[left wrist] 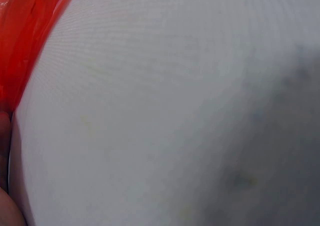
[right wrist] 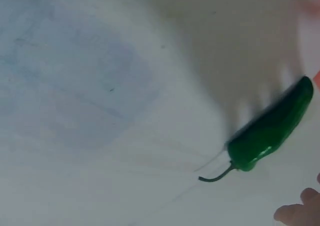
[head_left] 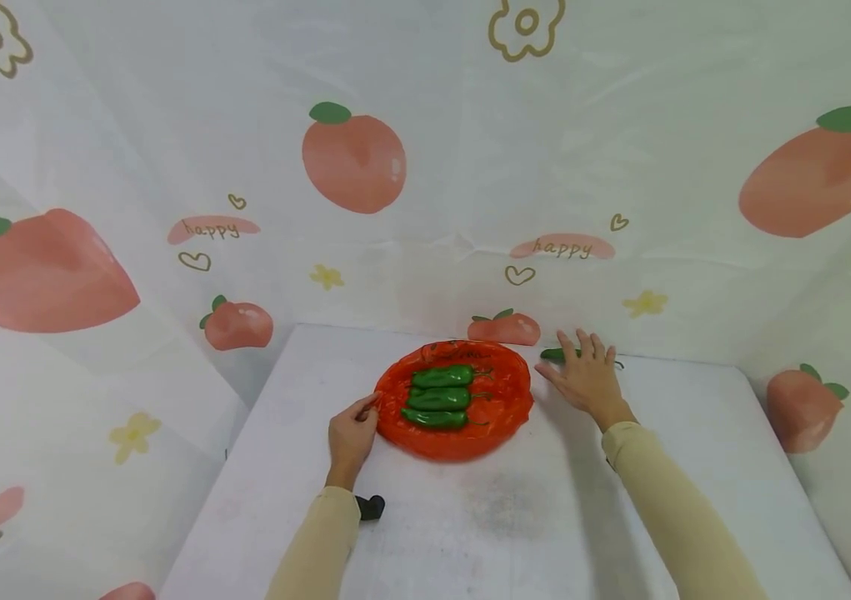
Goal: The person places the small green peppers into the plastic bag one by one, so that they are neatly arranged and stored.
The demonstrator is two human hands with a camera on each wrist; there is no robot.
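A round red dish lined with shiny red plastic [head_left: 443, 450] sits on the table, holding three green peppers [head_left: 436, 398] side by side with stems to the right. At its left rim, my left hand [head_left: 351, 440] pinches the edge between thumb and fingers; the left wrist view catches only the fingers [left wrist: 4, 146] against the red plastic. Right of the dish lies another green pepper [right wrist: 270, 126], its curved stem showing whole in the right wrist view. Above this pepper my right hand [head_left: 588, 382] spreads its fingers, partly hiding it in the head view.
The white table [head_left: 500, 533] meets a printed wall cloth [head_left: 425, 275] just behind the dish and the loose pepper. A black strap end [head_left: 371, 507] sticks out beside the left wrist. Cloth also hangs along both sides.
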